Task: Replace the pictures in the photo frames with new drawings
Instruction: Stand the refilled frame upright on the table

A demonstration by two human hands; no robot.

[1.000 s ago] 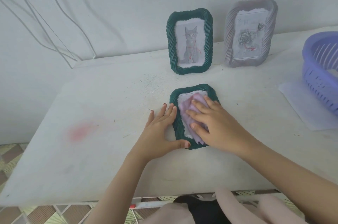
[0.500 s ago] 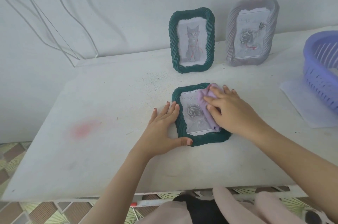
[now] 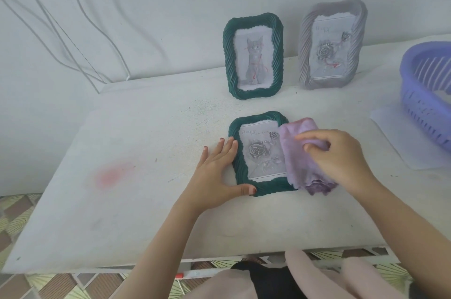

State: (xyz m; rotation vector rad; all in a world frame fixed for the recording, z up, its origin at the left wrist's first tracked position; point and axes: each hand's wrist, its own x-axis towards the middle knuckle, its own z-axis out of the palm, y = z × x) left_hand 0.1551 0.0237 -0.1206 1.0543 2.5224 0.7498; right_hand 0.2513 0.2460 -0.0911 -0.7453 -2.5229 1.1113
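A white table (image 3: 122, 201) seen from above, with a faint pink stain (image 3: 112, 174) at eight o'clock. Near the middle a dark green photo frame (image 3: 268, 188) lies flat, showing a grey rose drawing. At its nine o'clock the left hand (image 3: 214, 172) lies flat, fingers straight and together along the frame's edge, thumb touching its lower corner. At its three o'clock the right hand (image 3: 341, 159) pinches a lilac cloth (image 3: 296, 159) that drapes over the frame's right side. At twelve o'clock a green cat frame (image 3: 228, 59) and a grey rose frame (image 3: 303, 54) stand upright. A purple basket (image 3: 419, 93) sits at two o'clock.
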